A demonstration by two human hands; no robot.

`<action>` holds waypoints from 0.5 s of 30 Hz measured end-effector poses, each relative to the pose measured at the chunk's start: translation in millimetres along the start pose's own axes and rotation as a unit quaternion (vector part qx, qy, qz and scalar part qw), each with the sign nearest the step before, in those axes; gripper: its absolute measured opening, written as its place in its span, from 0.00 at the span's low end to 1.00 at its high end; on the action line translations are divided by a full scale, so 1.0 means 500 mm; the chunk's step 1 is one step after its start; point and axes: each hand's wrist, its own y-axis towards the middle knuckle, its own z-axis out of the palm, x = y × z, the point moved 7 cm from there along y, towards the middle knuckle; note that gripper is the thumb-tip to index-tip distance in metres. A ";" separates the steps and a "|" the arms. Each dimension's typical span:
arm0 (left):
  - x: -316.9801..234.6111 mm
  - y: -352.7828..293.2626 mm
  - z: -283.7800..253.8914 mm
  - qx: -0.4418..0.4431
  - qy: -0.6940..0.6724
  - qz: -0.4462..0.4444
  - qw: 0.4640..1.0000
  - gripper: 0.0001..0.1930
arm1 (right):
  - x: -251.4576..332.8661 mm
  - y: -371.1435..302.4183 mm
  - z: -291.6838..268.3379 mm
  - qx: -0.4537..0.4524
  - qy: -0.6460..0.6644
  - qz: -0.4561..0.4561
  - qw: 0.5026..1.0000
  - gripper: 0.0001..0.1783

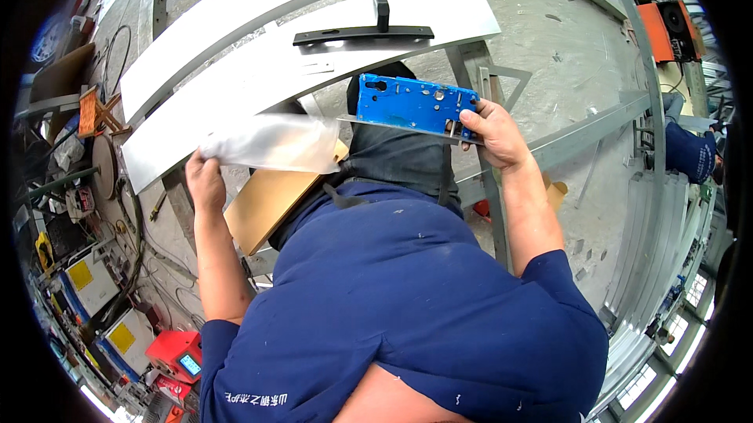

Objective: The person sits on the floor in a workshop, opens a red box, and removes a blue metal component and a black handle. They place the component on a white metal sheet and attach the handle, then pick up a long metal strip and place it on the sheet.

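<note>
Two bare hands hold separate things above the near side of a long white panel. The left hand (206, 180) has its grip closed on the left end of a clear plastic bag (271, 145), thumb and fingers pinching it, and the bag stretches right over part of a tan board (271, 207). The right hand (502, 134) has its grip clamped on the right end of a blue lock case (412, 104), thumb on top. The case's broad face shows a keyhole-shaped opening at left, and a metal strip (392, 127) runs along its near edge. The strip's left end comes close to the bag; whether they touch I cannot tell. Beyond the case, a black door handle (363, 33) lies on the near white panel (212, 94), its lever pointing to the far side. A far white panel (235, 11) lies just past that one. At far right sits an orange box (659, 33), with a person in blue (690, 152) nearer; a red machine (169, 354) stands at near left.
</note>
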 end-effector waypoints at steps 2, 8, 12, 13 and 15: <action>0.030 0.011 -0.042 -0.043 -0.160 0.030 0.986 0.19 | 0.021 -0.012 0.008 -0.010 -0.037 -0.050 0.998 0.21; -0.040 -0.029 0.097 0.171 -0.177 -0.116 0.962 0.43 | 0.176 -0.104 0.187 -0.042 -0.446 -0.472 0.759 0.20; -0.159 -0.113 0.313 0.415 -0.097 -0.070 0.902 0.58 | 0.184 -0.113 0.286 0.012 -0.502 -0.592 0.630 0.21; -0.105 -0.131 0.319 0.373 -0.177 -0.153 0.898 0.58 | 0.181 -0.112 0.306 0.033 -0.509 -0.603 0.614 0.19; -0.166 -0.165 0.371 0.286 -0.341 -0.240 0.863 0.40 | 0.165 -0.112 0.337 0.072 -0.532 -0.628 0.564 0.16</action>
